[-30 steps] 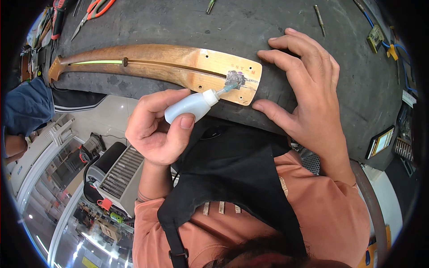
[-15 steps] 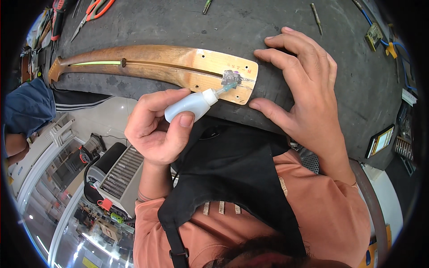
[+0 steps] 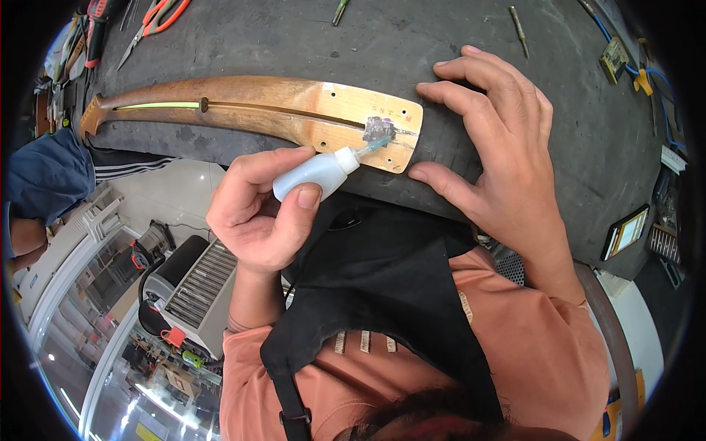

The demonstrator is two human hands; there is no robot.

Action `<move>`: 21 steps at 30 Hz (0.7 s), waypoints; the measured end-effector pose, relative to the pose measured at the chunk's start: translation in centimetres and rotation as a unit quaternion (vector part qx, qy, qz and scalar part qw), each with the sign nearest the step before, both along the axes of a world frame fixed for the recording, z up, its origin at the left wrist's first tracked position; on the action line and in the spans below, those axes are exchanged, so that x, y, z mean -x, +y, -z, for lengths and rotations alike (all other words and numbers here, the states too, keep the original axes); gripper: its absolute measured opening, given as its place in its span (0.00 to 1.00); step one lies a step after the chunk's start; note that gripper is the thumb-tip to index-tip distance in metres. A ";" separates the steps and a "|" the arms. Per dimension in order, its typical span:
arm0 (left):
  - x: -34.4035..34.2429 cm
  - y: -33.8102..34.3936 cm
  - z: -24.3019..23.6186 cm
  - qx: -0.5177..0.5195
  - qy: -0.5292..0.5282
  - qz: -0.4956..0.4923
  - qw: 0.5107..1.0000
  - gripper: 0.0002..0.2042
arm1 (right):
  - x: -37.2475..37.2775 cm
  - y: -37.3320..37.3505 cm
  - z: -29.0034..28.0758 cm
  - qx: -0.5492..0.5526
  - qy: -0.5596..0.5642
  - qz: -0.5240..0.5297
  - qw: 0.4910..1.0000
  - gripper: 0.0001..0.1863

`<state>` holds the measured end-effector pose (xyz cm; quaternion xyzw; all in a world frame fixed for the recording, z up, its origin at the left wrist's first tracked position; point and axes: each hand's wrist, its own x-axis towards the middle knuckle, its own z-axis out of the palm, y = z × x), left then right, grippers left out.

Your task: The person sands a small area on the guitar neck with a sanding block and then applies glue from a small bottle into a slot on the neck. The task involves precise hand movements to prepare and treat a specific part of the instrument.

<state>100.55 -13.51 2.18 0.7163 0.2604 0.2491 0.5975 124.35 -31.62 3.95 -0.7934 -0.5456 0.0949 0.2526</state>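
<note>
A long wooden guitar neck (image 3: 250, 110) lies back side up along the near edge of a dark grey bench mat (image 3: 412, 51). Its flat heel end (image 3: 382, 121) carries a grey-purple smear. My left hand (image 3: 268, 206) is shut on a small white squeeze bottle (image 3: 316, 173), whose nozzle tip touches that smear. My right hand (image 3: 493, 147) rests spread on the mat just right of the heel, thumb and fingertips against the wood's end, holding nothing.
Orange-handled pliers (image 3: 158, 18) and other tools lie at the mat's far left. Two small screwdriver bits (image 3: 518, 20) lie at the back. Small devices and blue wires (image 3: 632, 66) sit at the right edge. A person in dark trousers (image 3: 44, 176) is at left.
The view has shifted slightly. The bottle's nozzle stays on the smear at the heel, and my right hand has kept its place beside the wood.
</note>
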 end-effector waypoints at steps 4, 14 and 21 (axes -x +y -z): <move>-0.3 0.0 -0.1 -0.007 0.002 0.001 1.000 0.17 | 0.0 0.0 0.0 0.001 0.001 0.000 1.000 0.40; -0.9 0.1 -0.3 -0.040 0.010 0.017 0.999 0.18 | 0.0 0.1 -0.1 0.008 -0.003 0.000 1.000 0.39; -1.0 0.1 -0.3 -0.035 0.010 0.021 0.999 0.18 | -0.1 0.1 -0.1 0.010 -0.005 -0.002 1.000 0.38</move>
